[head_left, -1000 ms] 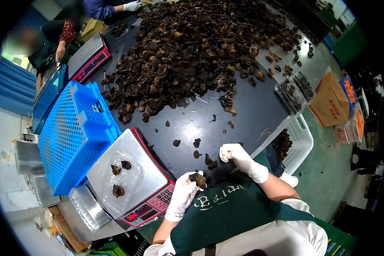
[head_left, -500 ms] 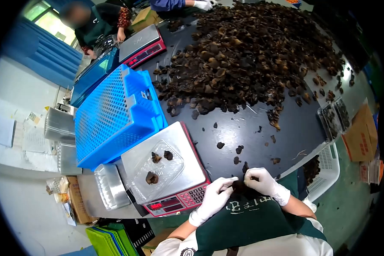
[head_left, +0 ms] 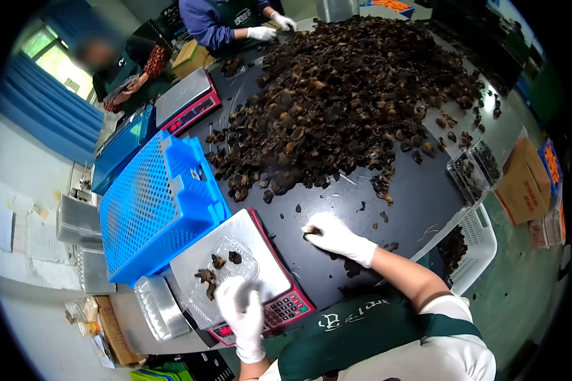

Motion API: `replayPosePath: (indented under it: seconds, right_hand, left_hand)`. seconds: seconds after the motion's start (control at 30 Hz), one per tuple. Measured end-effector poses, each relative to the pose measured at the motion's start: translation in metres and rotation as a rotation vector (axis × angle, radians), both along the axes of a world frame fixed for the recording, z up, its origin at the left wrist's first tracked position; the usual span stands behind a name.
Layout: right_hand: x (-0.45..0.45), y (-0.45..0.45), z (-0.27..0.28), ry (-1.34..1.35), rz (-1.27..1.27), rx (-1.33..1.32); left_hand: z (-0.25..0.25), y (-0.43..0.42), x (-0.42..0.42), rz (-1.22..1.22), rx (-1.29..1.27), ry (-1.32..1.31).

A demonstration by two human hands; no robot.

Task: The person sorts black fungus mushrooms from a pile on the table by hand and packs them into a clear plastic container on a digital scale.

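- Upper left: a blue curtain [head_left: 35, 108]; beside it, a co-worker [head_left: 117, 73] in a dark apron, holding a clear plastic item.
- Centre left: a blue perforated crate [head_left: 140, 209], tilted across the frame; above it, a red-sided scale [head_left: 183, 101].
- Lower left: a stack of clear plastic trays [head_left: 160, 308], just beside the nearer scale.
- Lower left of centre: a digital scale [head_left: 234, 223] with a steel pan and red body. A clear plastic tray [head_left: 256, 261] lies on it, containing black fungus pieces [head_left: 208, 280].
- Same spot: the left hand [head_left: 243, 314], white-gloved and slightly blurred, over the tray's lower part. Thumb and fingers stand apart, grip released; I cannot tell whether it touches the tray.
- Top, left of centre: a second co-worker [head_left: 203, 32] in blue sleeves, white gloves near the heap's edge.
- Centre: the right hand [head_left: 333, 235], white-gloved, low over the dark tabletop [head_left: 419, 203]. Fingertips curl at a single fungus piece [head_left: 310, 234]; whether they grasp it, I cannot tell.
- Upper centre to right: a broad heap of black fungus [head_left: 349, 95] on the tabletop.
- Right: clear lidded boxes [head_left: 475, 171] at the table edge; below, a white basket [head_left: 486, 247] holding dark pieces; beyond, a cardboard box [head_left: 522, 184].
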State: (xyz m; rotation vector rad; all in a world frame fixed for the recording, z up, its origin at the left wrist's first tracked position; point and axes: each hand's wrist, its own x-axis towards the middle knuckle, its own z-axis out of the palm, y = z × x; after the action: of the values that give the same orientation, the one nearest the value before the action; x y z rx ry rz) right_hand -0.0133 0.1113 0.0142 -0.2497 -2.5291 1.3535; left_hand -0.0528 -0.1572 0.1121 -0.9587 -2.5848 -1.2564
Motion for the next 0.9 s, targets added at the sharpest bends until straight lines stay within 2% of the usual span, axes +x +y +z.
replayPosePath:
  seconds: [0.03, 0.1, 0.17, 0.23, 0.27, 0.3, 0.4, 0.47, 0.53, 0.57, 0.6, 0.63, 0.67, 0.7, 0.77, 0.83, 0.87, 0.9]
  right_hand:
    - [-0.021, -0.002, -0.015, 0.090, 0.021, 0.100]
    - [-0.058, -0.011, -0.024, 0.193, 0.040, 0.251]
    - [-0.089, -0.024, -0.041, 0.172, 0.002, 0.517]
    - [-0.099, -0.029, -0.048, -0.052, 0.070, 0.675]
    - [-0.096, -0.027, -0.043, -0.104, 0.081, 0.670]
    - [-0.091, -0.026, -0.037, -0.155, 0.098, 0.662]
    - [-0.060, -0.014, -0.048, -0.076, 0.024, 0.678]
    - [-0.026, 0.002, -0.045, -0.068, -0.005, 0.670]
    - [0.016, 0.020, -0.040, -0.186, -0.044, 0.668]
    - [0.037, 0.033, -0.042, -0.224, -0.073, 0.596]
    - [0.060, 0.043, -0.048, -0.199, -0.174, 0.647]
    - [0.084, 0.058, -0.038, -0.317, -0.175, 0.567]
    - [0.114, 0.070, -0.042, -0.227, -0.248, 0.577]
    - [0.142, 0.079, -0.032, -0.280, -0.322, 0.642]
    - [0.195, 0.098, -0.021, -0.413, -0.430, 0.617]
    - [0.244, 0.115, -0.016, -0.641, -0.613, 0.663]
    - [0.263, 0.121, -0.010, -0.807, -0.709, 0.727]
    - [0.288, 0.126, -0.031, -0.640, -0.914, 1.004]
  left_hand:
    - [0.004, 0.006, 0.008, -0.181, -0.105, -0.002]
    - [0.001, 0.033, 0.036, -0.430, -0.141, -0.364]
    - [-0.024, 0.055, 0.052, -0.654, -0.189, -0.481]
    - [-0.072, 0.059, 0.065, -0.741, -0.209, -0.621]
    - [-0.085, 0.062, 0.065, -0.710, -0.282, -0.717]
    - [-0.088, 0.064, 0.062, -0.689, -0.368, -0.572]
    - [-0.094, 0.076, 0.063, -0.585, -0.644, -0.433]
    - [-0.108, 0.086, 0.067, -0.581, -0.645, -0.410]
    - [-0.107, 0.099, 0.075, -0.548, -0.651, -0.363]
    - [-0.106, 0.108, 0.080, -0.527, -0.617, -0.384]
    - [-0.113, 0.115, 0.084, -0.537, -0.574, -0.362]
    - [-0.123, 0.123, 0.088, -0.550, -0.532, -0.340]
    - [-0.128, 0.134, 0.094, -0.563, -0.484, -0.327]
    - [-0.133, 0.146, 0.098, -0.629, -0.382, -0.308]
    - [-0.154, 0.179, 0.105, -0.781, -0.342, -0.340]
    - [-0.147, 0.201, 0.122, -0.949, -0.088, -0.444]
    - [-0.138, 0.210, 0.128, -1.061, -0.068, -0.771]
    - [-0.132, 0.213, 0.135, -1.067, 0.038, -1.025]
